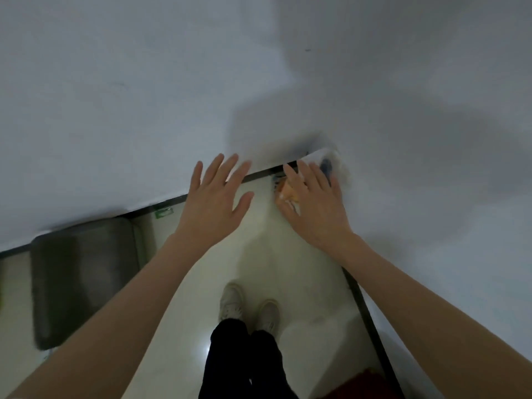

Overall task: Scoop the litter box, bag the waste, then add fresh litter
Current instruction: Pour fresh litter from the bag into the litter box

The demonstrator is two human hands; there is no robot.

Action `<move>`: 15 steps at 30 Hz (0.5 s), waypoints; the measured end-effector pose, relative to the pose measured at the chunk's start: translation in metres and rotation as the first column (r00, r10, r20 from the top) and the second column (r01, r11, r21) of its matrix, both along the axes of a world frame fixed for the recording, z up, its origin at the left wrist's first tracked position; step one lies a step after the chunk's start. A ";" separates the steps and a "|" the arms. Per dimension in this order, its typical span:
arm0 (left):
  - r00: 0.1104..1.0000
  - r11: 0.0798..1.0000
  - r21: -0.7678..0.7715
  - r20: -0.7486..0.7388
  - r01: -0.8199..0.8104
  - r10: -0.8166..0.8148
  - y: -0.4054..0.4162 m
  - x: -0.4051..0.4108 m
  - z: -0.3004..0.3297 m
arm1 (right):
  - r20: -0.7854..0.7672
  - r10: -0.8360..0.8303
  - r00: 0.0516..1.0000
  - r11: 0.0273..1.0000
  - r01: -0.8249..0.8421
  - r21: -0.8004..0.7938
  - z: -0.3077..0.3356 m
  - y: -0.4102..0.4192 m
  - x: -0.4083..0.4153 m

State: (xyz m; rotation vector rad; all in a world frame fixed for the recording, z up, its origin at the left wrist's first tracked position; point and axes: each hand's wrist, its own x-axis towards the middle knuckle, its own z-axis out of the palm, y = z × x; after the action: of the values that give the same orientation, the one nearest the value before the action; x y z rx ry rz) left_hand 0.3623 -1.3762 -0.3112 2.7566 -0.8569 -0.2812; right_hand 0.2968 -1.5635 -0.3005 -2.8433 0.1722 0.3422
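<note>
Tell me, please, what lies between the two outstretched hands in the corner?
In the head view, only bare pale floor and the dark baseboard strip show between the left hand and right hand.

Two pale grey-white walls [144, 82] are meeting in a corner at the far middle of the view, one running off to the left, the other coming near along the right side. A dark baseboard strip [371, 312] is tracing the foot of each wall. The floor [302, 269] is glossy and cream-coloured, and a small bright spot of light is reflecting off it near the bottom middle. Soft, broad shadows are falling across the right wall and across the floor near the corner. A dark grey mat [83, 280] is lying flat on the floor at the left, close to the left wall. The whole view is looking blurred and dim.
</note>
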 end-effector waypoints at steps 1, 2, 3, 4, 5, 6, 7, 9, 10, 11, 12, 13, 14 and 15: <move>0.999 0.999 -0.002 -0.002 -0.038 0.038 0.018 -0.009 0.007 | -0.028 0.036 0.999 0.999 -0.036 0.005 0.008 0.015 -0.004; 0.997 0.997 -0.001 -0.008 -0.080 0.080 0.036 -0.019 0.012 | -0.031 0.067 0.997 0.998 -0.067 0.006 0.013 0.030 -0.009; 0.992 0.992 0.002 -0.017 -0.123 0.123 0.054 -0.030 0.015 | -0.010 0.101 0.995 0.995 -0.100 0.008 0.016 0.044 -0.014; 0.986 0.987 0.013 -0.029 -0.161 0.162 0.071 -0.040 0.017 | 0.005 0.126 0.992 0.992 -0.126 0.012 0.019 0.060 -0.020; 0.979 0.980 0.035 -0.043 -0.196 0.198 0.089 -0.051 0.017 | -0.006 0.149 0.989 0.989 -0.149 0.019 0.018 0.077 -0.026; 0.971 0.971 0.065 -0.055 -0.231 0.234 0.107 -0.061 0.016 | -0.023 0.176 0.984 0.984 -0.175 0.022 0.017 0.094 -0.032; 0.960 0.959 0.094 -0.064 -0.266 0.272 0.126 -0.072 0.015 | -0.042 0.207 0.977 0.978 -0.206 0.031 0.015 0.111 -0.039; 0.936 0.935 0.128 -0.082 -0.332 0.343 0.165 -0.093 0.013 | -0.072 0.259 0.963 0.966 -0.257 0.024 0.011 0.147 -0.050; 0.921 0.922 0.132 -0.097 -0.363 0.376 0.184 -0.104 0.014 | -0.094 0.275 0.957 0.961 -0.275 0.012 0.011 0.166 -0.055; 0.906 0.910 0.129 -0.113 -0.394 0.408 0.204 -0.115 0.015 | -0.091 0.290 0.953 0.957 -0.291 0.004 0.012 0.185 -0.060; 0.890 0.897 0.121 -0.125 -0.425 0.438 0.225 -0.125 0.017 | -0.081 0.307 0.948 0.951 -0.308 0.001 0.012 0.205 -0.065; 0.874 0.883 0.113 -0.132 -0.456 0.468 0.246 -0.136 0.019 | -0.104 0.332 0.937 0.943 -0.334 0.003 0.014 0.226 -0.070; 0.858 0.868 0.104 -0.133 -0.486 0.496 0.268 -0.146 0.022 | -0.117 0.358 0.926 0.933 -0.360 0.001 0.014 0.248 -0.076; 0.845 0.856 0.092 -0.135 -0.508 0.517 0.291 -0.155 0.023 | -0.118 0.378 0.918 0.925 -0.380 0.006 0.013 0.270 -0.083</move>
State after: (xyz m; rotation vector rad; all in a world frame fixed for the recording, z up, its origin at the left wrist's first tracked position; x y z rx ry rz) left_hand 0.2070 -1.0849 -0.2880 2.8325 -0.0518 -0.4089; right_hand 0.2133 -1.2938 -0.2877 -2.8626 -0.3627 0.5892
